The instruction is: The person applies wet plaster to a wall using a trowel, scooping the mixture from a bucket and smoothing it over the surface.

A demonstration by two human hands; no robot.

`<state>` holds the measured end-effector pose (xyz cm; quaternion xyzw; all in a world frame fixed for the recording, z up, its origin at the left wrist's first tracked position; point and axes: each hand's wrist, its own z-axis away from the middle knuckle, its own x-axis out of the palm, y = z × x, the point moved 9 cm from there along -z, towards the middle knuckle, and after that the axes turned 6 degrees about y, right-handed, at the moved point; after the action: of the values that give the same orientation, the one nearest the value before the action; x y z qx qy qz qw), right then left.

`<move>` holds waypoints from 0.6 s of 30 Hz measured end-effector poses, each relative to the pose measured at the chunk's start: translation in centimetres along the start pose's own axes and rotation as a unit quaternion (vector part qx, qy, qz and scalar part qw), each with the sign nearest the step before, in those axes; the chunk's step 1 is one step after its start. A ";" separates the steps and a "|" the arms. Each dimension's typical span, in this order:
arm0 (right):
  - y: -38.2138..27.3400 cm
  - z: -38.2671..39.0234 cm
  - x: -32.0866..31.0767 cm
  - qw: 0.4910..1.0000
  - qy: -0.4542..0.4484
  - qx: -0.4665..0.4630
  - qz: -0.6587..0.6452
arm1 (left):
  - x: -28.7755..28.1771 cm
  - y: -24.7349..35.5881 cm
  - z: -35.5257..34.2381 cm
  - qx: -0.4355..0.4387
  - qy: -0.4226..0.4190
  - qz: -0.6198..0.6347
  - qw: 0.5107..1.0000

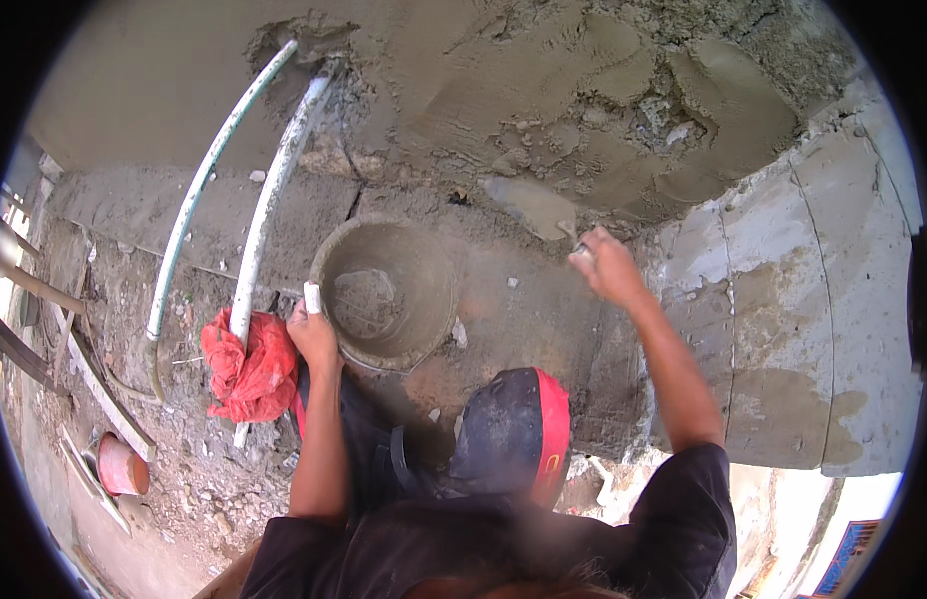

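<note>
My right hand (608, 268) is closed round the handle of a trowel (531, 207). The trowel's blade lies at the lower edge of the wet mortar (603, 70) on the wall. At the left, my left hand (311, 337) is closed at the rim of a round, mortar-coated bucket (423, 299). Something short and white sticks up at its fingers; what it is I cannot make out. A little mortar (365, 298) sits in the bottom of the bucket. Rough hollows break the mortar's surface above the trowel.
Two pale pipes (274, 190) rise from the ledge left of the bucket, one with a red cloth (249, 369) bunched round it. A grey panelled surface (773, 299) stands at the right. Rubble (214, 499), wooden strips (104, 389) and a reddish bucket (122, 464) lie lower left.
</note>
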<state>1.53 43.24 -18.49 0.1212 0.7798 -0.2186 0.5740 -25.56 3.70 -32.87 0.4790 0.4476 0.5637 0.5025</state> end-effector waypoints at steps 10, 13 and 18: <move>2.2 -9.0 -6.0 0.986 0.102 0.041 0.124 | 0.7 2.3 0.7 0.055 0.011 -0.069 0.996; 1.0 -10.9 -12.0 0.987 0.086 0.040 0.131 | 1.2 3.1 0.4 0.047 0.030 -0.115 0.992; -1.8 -14.1 -21.7 0.988 0.099 0.051 0.108 | 4.0 6.9 4.6 0.065 0.050 -0.247 0.966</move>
<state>-4.39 49.76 5.90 0.2547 0.8029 -0.1815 0.5076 -22.09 7.10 -25.07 0.3567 0.6124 0.4149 0.5706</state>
